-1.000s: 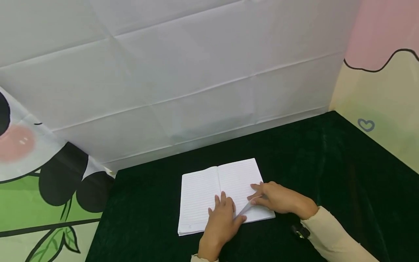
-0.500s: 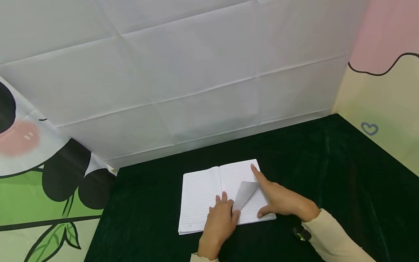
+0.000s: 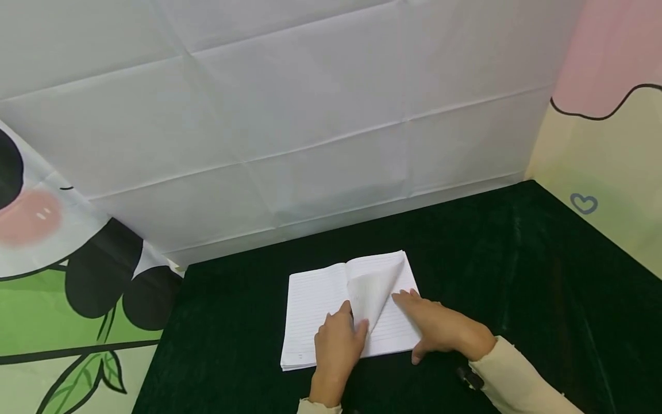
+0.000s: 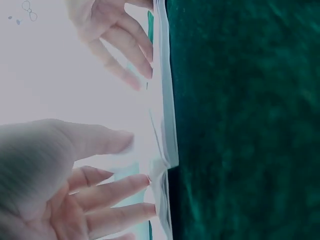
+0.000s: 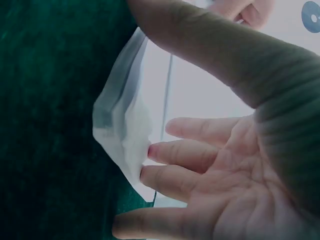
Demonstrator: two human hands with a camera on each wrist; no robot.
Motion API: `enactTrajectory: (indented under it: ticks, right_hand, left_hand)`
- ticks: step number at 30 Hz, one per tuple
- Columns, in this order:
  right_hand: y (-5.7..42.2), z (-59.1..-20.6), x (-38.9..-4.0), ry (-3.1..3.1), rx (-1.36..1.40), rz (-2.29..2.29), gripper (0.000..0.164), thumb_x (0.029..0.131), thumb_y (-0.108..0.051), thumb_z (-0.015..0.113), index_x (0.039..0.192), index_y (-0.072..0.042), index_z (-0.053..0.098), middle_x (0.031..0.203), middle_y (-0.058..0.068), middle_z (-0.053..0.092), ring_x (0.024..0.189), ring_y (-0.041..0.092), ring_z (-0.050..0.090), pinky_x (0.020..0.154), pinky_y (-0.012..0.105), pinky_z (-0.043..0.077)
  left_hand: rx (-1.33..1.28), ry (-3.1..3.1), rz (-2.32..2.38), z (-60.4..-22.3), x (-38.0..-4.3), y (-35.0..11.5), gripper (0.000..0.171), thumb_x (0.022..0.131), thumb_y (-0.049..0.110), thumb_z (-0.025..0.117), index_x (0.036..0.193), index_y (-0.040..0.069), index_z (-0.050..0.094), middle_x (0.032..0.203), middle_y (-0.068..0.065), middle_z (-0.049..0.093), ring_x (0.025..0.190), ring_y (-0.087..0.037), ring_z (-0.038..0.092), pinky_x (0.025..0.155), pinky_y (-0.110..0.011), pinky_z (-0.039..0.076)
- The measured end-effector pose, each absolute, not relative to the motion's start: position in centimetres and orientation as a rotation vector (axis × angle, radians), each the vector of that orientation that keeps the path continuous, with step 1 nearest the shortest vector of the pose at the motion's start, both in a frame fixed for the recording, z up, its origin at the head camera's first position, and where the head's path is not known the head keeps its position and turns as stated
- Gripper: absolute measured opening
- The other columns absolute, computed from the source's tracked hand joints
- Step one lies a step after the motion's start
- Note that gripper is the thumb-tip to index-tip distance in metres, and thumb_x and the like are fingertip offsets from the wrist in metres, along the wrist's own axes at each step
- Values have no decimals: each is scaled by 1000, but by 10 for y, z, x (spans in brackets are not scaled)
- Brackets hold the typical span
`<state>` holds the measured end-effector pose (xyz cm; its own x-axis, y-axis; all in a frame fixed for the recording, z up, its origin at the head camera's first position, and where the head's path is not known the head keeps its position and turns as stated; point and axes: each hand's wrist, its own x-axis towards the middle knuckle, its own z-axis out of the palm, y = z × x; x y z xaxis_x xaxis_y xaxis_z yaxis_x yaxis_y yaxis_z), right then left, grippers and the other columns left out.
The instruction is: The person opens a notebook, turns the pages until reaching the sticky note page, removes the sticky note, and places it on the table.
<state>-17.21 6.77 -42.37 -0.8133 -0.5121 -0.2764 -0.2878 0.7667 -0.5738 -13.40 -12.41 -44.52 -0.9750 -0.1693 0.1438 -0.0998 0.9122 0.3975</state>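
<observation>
An open notebook (image 3: pixel 315 322) with lined white pages lies on the dark green cloth. One page (image 3: pixel 371 287) of its right half is lifted and curls over toward the spine. My left hand (image 3: pixel 336 345) is at the lower middle of the notebook, thumb spread from the fingers, beside the base of the curled page. In the left wrist view, the left fingers (image 4: pixel 120 191) are fairly straight at the pages. My right hand (image 3: pixel 439 325) lies at the right edge of the notebook, fingers extended over the right page, thumb off the lower corner. Straight right fingers (image 5: pixel 172 181) also show in the right wrist view.
The green cloth (image 3: pixel 491 253) covers the table around the notebook. Behind it hangs a white sheet (image 3: pixel 310 115). Printed cartoon panels stand at the left (image 3: pixel 93 276) and the right (image 3: pixel 610 172). A dark device (image 3: pixel 469 378) sits at the right wrist.
The right hand has let go of the page corner and moved right. The lifted page has risen and curled toward the spine. The left hand has shifted slightly left, its thumb spreading.
</observation>
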Motion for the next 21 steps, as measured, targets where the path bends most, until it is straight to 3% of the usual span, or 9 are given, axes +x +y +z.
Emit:
enactTrajectory:
  ticks: [2,7,11,15,19,21]
  right_hand:
    - [67,-424,-171,2533,-615,-668,109,56,-18,89,147,-9,30,157,15,25,146,36,20,111,63,22]
    - [67,-422,-170,2527,-631,-618,97,64,-21,87,145,-7,36,158,16,23,148,35,16,110,66,21]
    - [66,-422,-171,2511,-632,-604,97,65,-20,86,145,-7,35,158,16,21,148,35,14,110,66,20]
    - [67,-425,-171,2505,-628,-597,96,65,-21,86,145,-7,35,158,16,21,148,35,14,110,66,20]
    - [68,-425,-171,2516,-635,-594,94,66,-21,85,145,-6,36,158,16,22,148,35,15,110,67,22]
    - [68,-425,-172,2525,-637,-590,93,67,-20,85,144,-6,36,157,16,23,148,35,16,110,66,22]
  left_hand:
    - [254,-2866,-576,-445,-135,-125,27,79,30,74,97,10,67,81,-7,72,66,-24,66,52,-37,47]
    - [351,-2747,-499,-445,-138,-134,17,74,22,77,74,18,61,78,-2,70,58,-16,56,53,-32,43]
    - [412,-2731,-492,-447,-139,-147,20,72,18,76,70,18,56,99,-6,70,77,-23,63,72,-44,51]
    - [524,-2803,-515,-448,-138,-167,16,73,20,74,82,12,63,119,-14,62,101,-33,59,86,-56,46]
    - [634,-2853,-553,-444,-137,-190,36,75,23,72,106,4,65,125,-21,55,106,-38,53,90,-60,41]
    - [678,-2869,-579,-442,-135,-200,36,76,22,71,106,3,65,126,-22,53,106,-39,51,90,-60,41]
